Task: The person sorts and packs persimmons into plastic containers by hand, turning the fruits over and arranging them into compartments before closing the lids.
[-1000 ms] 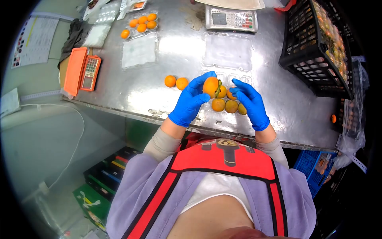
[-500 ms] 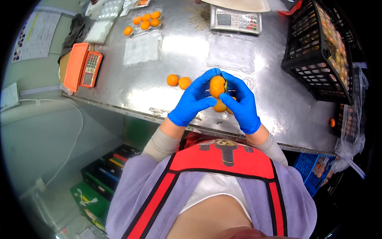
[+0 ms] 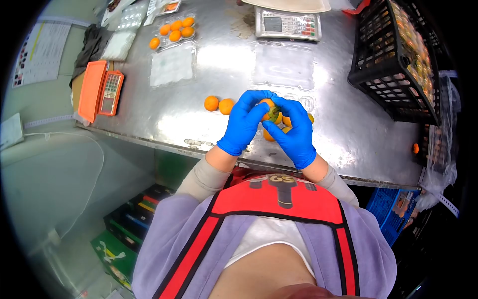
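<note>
Between my two blue-gloved hands is an orange persimmon (image 3: 269,106), its green leafy cap turned toward me. My left hand (image 3: 241,123) is closed around its left side, thumb on the fruit. Closed on the right side, my right hand (image 3: 297,130) has its fingertips near the cap. Below and behind the hands, several more persimmons (image 3: 269,135) rest on the metal table (image 3: 174,117), partly hidden by my right hand. Just left of my left hand lie two persimmons, one nearer (image 3: 226,106) and one farther (image 3: 211,103).
A clear tray lid (image 3: 284,65) lies before a scale (image 3: 289,25). At the back left are a tray of persimmons (image 3: 175,36) and a padded tray (image 3: 172,65). An orange scale (image 3: 99,92) stands at the left edge, a full black crate (image 3: 383,70) at right.
The persimmon has been turned in my hands, so its green cap now faces me. My left thumb has moved onto the fruit. The view has shifted slightly.
</note>
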Motion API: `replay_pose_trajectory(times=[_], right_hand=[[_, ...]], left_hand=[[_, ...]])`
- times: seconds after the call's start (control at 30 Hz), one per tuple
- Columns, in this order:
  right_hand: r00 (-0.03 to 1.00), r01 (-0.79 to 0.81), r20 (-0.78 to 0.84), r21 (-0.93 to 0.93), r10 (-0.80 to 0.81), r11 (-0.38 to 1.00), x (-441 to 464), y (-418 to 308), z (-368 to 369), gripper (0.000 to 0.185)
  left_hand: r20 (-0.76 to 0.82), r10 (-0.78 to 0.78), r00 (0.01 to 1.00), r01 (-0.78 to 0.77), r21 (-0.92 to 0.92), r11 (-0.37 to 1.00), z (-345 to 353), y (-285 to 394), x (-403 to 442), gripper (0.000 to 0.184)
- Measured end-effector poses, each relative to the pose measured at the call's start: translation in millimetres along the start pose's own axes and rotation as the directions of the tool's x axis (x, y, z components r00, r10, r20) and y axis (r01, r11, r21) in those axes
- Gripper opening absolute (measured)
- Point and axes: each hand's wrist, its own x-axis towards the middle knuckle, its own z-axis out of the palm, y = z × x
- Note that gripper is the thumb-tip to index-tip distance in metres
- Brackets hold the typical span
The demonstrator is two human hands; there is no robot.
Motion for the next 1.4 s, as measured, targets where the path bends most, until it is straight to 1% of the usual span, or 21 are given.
replay_pose_trajectory(times=[0.1,0.17,0.27,0.33,0.37,0.43,0.47,0.53,0.57,0.63,0.77,0.83,0.87,0.93,1.07,1.13,1.17,1.23,1.3,1.37,1.4], right_hand=[[0.995,0.081,-0.045,-0.057,-0.083,0.995,-1,-3,-3,0.045],[0.995,0.074,-0.062,-0.056,-0.078,0.996,-2,-2,-5,0.047],[0.992,0.042,-0.120,0.040,-0.037,0.998,-2,-2,-10,0.049],[0.991,0.065,-0.122,0.072,-0.056,0.995,-2,0,-15,0.050],[0.991,0.063,-0.124,0.071,-0.054,0.995,-2,1,-17,0.050],[0.995,0.006,-0.103,0.151,0.010,0.989,-3,3,-18,0.050],[0.995,0.006,-0.103,0.151,0.010,0.989,-3,4,-18,0.050],[0.994,-0.019,-0.104,0.194,0.040,0.981,-4,6,-17,0.051],[0.994,-0.019,-0.101,0.196,0.040,0.980,-5,6,-16,0.051],[0.996,0.002,-0.088,0.094,0.006,0.996,-5,6,-17,0.051],[0.999,0.017,-0.044,0.177,-0.009,0.984,-2,5,-18,0.051],[0.997,-0.071,0.000,0.417,0.078,0.906,-1,7,-18,0.052],[0.997,-0.072,0.002,0.417,0.078,0.906,0,5,-19,0.052],[0.991,-0.114,0.025,0.658,0.130,0.744,5,0,-23,0.055],[0.985,-0.171,0.078,0.594,0.155,0.786,5,4,-26,0.056],[0.957,-0.289,0.159,0.601,0.243,0.745,1,5,-22,0.054],[0.956,-0.291,0.168,0.607,0.239,0.739,1,7,-20,0.054],[0.939,-0.344,0.177,0.505,0.295,0.792,2,15,-21,0.050],[0.908,-0.403,0.101,0.477,0.407,0.781,2,23,-26,0.043],[0.911,-0.367,0.002,0.461,0.413,0.808,2,35,-35,0.039],[0.904,-0.377,-0.029,0.422,0.427,0.825,-1,45,-43,0.039]], left_hand=[[0.002,-0.048,0.999,0.048,-0.042,0.998,3,3,4,0.023],[0.000,-0.077,0.997,0.077,-0.066,0.995,5,3,6,0.025],[0.051,-0.097,0.994,0.104,-0.142,0.984,8,0,5,0.032],[0.148,-0.096,0.984,0.138,-0.312,0.940,11,-1,5,0.039],[0.151,-0.097,0.984,0.140,-0.312,0.940,10,-1,5,0.039],[0.289,-0.048,0.956,0.161,-0.381,0.910,8,-1,5,0.044],[0.289,-0.048,0.956,0.161,-0.381,0.910,9,-1,5,0.044],[0.234,0.036,0.972,-0.015,-0.094,0.995,12,0,3,0.048],[0.230,0.036,0.973,-0.015,-0.094,0.995,11,1,3,0.048],[0.264,0.041,0.964,-0.005,-0.139,0.990,10,2,4,0.052],[0.244,0.127,0.961,-0.109,-0.086,0.990,9,2,3,0.053],[0.255,0.192,0.948,-0.208,0.038,0.977,9,5,1,0.061],[0.254,0.192,0.948,-0.208,0.037,0.977,10,6,1,0.061],[0.220,0.270,0.937,-0.284,0.034,0.958,10,9,1,0.066],[0.205,0.300,0.932,-0.319,0.071,0.945,7,8,3,0.069],[0.319,0.338,0.886,-0.431,0.294,0.853,1,3,6,0.067],[0.311,0.337,0.889,-0.429,0.304,0.851,0,2,4,0.067],[0.300,0.284,0.910,-0.394,0.420,0.817,0,0,2,0.063],[0.297,0.303,0.905,-0.414,0.460,0.785,-6,-6,2,0.058],[0.242,0.262,0.934,-0.356,0.586,0.728,-16,-16,-1,0.057],[0.191,0.307,0.932,-0.355,0.642,0.679,-28,-25,-2,0.057]])
